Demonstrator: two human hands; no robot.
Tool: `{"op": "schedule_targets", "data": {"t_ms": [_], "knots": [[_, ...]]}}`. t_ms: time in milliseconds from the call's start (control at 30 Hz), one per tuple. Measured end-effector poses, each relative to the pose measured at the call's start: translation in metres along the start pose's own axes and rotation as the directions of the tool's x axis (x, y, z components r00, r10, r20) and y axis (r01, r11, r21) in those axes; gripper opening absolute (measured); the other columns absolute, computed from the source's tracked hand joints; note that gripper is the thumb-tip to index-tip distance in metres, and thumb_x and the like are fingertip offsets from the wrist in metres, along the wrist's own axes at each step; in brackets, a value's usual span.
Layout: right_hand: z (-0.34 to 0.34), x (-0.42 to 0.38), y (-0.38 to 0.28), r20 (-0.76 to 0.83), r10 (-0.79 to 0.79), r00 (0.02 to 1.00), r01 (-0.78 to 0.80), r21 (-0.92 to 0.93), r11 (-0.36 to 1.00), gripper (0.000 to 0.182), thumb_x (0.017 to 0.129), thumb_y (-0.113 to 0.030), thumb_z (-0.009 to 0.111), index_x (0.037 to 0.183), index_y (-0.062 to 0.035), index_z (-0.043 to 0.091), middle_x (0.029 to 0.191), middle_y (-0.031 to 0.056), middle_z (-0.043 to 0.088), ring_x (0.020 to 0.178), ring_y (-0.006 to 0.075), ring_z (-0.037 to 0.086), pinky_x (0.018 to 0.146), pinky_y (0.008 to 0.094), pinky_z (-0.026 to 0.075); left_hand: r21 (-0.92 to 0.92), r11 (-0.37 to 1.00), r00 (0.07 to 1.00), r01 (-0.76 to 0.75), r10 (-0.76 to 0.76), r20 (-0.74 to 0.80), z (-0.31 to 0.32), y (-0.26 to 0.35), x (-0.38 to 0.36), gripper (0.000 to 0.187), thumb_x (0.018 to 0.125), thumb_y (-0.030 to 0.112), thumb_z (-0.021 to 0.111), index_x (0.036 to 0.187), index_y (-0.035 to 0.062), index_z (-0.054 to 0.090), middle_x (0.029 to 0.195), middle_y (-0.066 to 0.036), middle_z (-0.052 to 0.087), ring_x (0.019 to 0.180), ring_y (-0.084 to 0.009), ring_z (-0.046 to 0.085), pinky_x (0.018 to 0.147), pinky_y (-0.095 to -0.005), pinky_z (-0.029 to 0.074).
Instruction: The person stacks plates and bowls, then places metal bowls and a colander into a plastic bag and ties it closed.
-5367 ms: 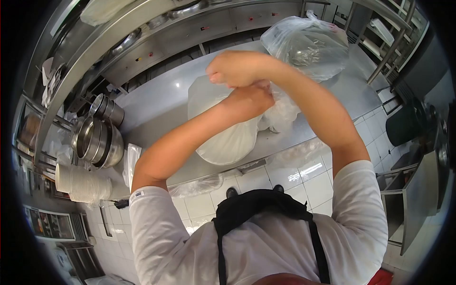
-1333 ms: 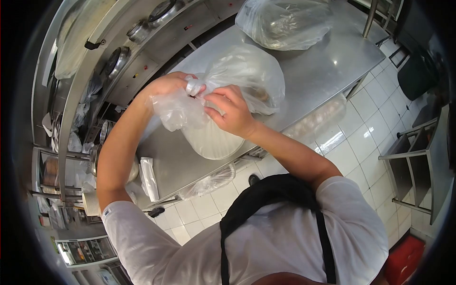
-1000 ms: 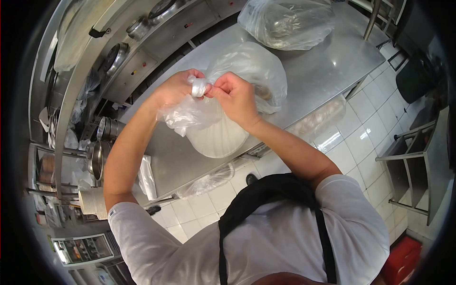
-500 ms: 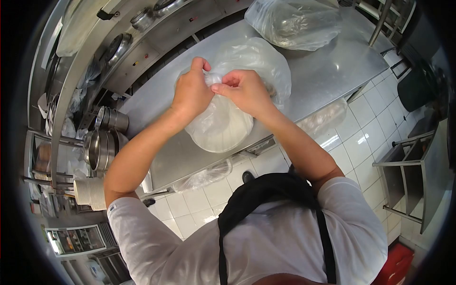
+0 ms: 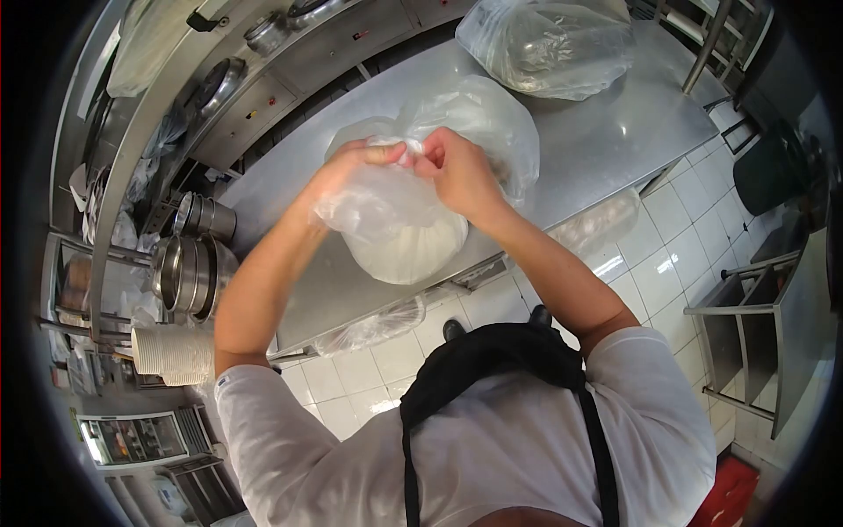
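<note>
A translucent plastic bag with white contents (image 5: pixel 408 250) rests near the front edge of the steel table (image 5: pixel 580 145). Its gathered neck is between my two hands. My left hand (image 5: pixel 364 156) is closed around the gathered plastic, and a loose flap of the bag hangs over the wrist. My right hand (image 5: pixel 458 171) pinches the neck from the other side, fingers pressed together. Just behind, another clear bag (image 5: pixel 483 119) lies on the table, partly hidden by my right hand.
A large filled plastic bag (image 5: pixel 553 48) sits at the table's back. Metal pots (image 5: pixel 189 277) and stacked white containers (image 5: pixel 174 354) stand at the left. A dark bin (image 5: pixel 768 171) and a metal rack (image 5: pixel 760 334) are at the right.
My left hand has turned over, its fingers now pointing right along the neck. The bag's loose top has folded down over the left wrist. My right hand has shifted slightly right.
</note>
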State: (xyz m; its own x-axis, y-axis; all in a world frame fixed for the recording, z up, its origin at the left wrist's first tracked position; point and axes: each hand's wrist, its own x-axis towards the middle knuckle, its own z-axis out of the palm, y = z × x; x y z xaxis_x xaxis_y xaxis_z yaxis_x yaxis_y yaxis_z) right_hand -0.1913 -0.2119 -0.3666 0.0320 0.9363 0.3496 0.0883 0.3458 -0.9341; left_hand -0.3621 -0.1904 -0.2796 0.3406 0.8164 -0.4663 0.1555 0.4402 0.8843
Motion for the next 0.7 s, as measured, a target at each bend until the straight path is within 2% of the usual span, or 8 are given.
{"op": "schedule_targets", "data": {"t_ms": [67,167,267,367,467,567,667,700], "knots": [[0.002,-0.003,0.005,-0.041,-0.108,0.993,0.109,0.007,0.994,0.016,0.080,-0.009,0.071,0.090,-0.0028,0.060,0.075,0.0069,0.064,0.063,0.0142,0.059,0.059,0.0273,0.047,-0.109,0.994,0.999,0.014,-0.011,0.031,0.000,-0.006,0.001,0.029,0.084,0.032,0.073,0.092,0.0045,0.065,0.086,-0.005,0.065,0.074,-0.0155,0.064,0.067,-0.0288,0.051],[-0.005,-0.010,-0.002,-0.179,-0.339,0.923,0.306,-0.189,0.933,0.015,0.081,-0.010,0.072,0.089,-0.0039,0.062,0.077,0.0059,0.064,0.065,0.0151,0.060,0.058,0.0279,0.047,0.003,0.990,0.989,-0.138,0.138,0.057,-0.005,-0.012,0.004,0.038,0.085,0.041,0.070,0.097,0.0055,0.063,0.086,-0.004,0.064,0.076,-0.0147,0.063,0.069,-0.0276,0.051],[-0.004,-0.018,-0.014,-0.057,-0.405,0.912,0.392,-0.165,0.905,0.014,0.080,-0.012,0.073,0.088,-0.0043,0.064,0.079,0.0064,0.064,0.066,0.0181,0.059,0.059,0.0307,0.047,0.114,0.969,0.975,-0.220,0.219,0.021,-0.003,-0.013,0.001,0.054,0.081,0.049,0.072,0.102,0.0016,0.057,0.092,-0.008,0.065,0.079,-0.0148,0.062,0.072,-0.0279,0.051],[-0.005,-0.013,-0.021,-0.013,-0.300,0.954,0.287,-0.258,0.923,0.014,0.080,-0.014,0.072,0.084,-0.0040,0.064,0.077,0.0092,0.064,0.066,0.0230,0.059,0.060,0.0354,0.048,0.330,0.909,0.962,-0.256,0.271,-0.001,-0.008,-0.013,0.008,0.057,0.082,0.050,0.071,0.105,0.0006,0.056,0.093,-0.008,0.065,0.077,-0.0145,0.060,0.070,-0.0277,0.049],[-0.003,-0.009,-0.017,0.049,-0.341,0.939,0.335,-0.370,0.867,0.013,0.080,-0.013,0.070,0.082,-0.0033,0.062,0.074,0.0116,0.062,0.065,0.0263,0.059,0.061,0.0391,0.048,0.617,0.648,0.855,-0.447,0.513,0.079,-0.009,-0.008,0.008,0.054,0.082,0.051,0.071,0.103,0.0025,0.058,0.089,-0.007,0.065,0.075,-0.0130,0.057,0.066,-0.0292,0.048],[-0.001,-0.004,-0.016,0.045,-0.327,0.944,0.320,-0.369,0.872,0.012,0.079,-0.013,0.064,0.077,-0.0011,0.060,0.074,0.0161,0.062,0.071,0.0372,0.059,0.065,0.0435,0.048,0.787,0.518,0.917,-0.336,0.372,0.147,-0.015,0.011,0.005,0.047,0.083,0.049,0.070,0.099,0.0057,0.060,0.084,-0.007,0.065,0.073,-0.0155,0.057,0.066,-0.0305,0.047],[-0.005,0.004,-0.025,0.088,0.007,0.996,0.009,-0.181,0.983,0.019,0.081,-0.016,0.057,0.073,0.0013,0.058,0.066,0.0150,0.058,0.063,0.0313,0.056,0.061,0.0412,0.045,0.851,0.310,0.843,-0.425,0.479,0.246,-0.010,0.021,0.000,0.037,0.082,0.040,0.071,0.091,0.0057,0.063,0.079,-0.005,0.064,0.072,-0.0216,0.059,0.065,-0.0330,0.047],[-0.006,0.004,-0.026,0.119,0.060,0.991,-0.050,-0.088,0.995,0.019,0.083,-0.016,0.056,0.073,0.0005,0.057,0.064,0.0107,0.055,0.061,0.0253,0.052,0.058,0.0377,0.042,0.845,0.182,0.776,-0.502,0.526,0.348,-0.016,0.020,0.004,0.036,0.082,0.040,0.071,0.091,0.0062,0.063,0.080,-0.006,0.063,0.073,-0.0246,0.059,0.065,-0.0340,0.047]]}}
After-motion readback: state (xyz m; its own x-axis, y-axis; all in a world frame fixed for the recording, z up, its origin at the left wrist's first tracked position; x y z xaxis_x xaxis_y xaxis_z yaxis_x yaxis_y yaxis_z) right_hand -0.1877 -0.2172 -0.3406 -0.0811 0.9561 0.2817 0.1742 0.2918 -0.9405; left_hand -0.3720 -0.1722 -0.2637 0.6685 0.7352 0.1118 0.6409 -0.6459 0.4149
